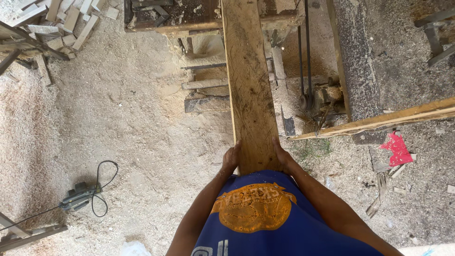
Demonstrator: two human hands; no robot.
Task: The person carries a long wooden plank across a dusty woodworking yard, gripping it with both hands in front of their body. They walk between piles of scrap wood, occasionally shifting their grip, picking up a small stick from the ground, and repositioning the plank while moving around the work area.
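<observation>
- Sawdust covers the floor (132, 123) all around me, pale and thick to my left, thinner and greyer to my right.
- Running away from my waist is a long wooden plank (247, 85); its far end lies on the sawdust-strewn surface of a saw bench (170, 14), its near end is at my blue shirt (265, 218).
- Another, lighter plank (379, 121) lies slantwise to my right, well apart from mine.
- A heap of short wood offcuts (61, 23) sits at the far left.
- My left hand (231, 159) grips the plank's left edge, fingers wrapped over it.
- My right hand (283, 159) clasps the right edge likewise.
- On the floor to my left lies a power tool (78, 196) with a looped black cord.
- A red scrap (398, 149) lies at my right.
</observation>
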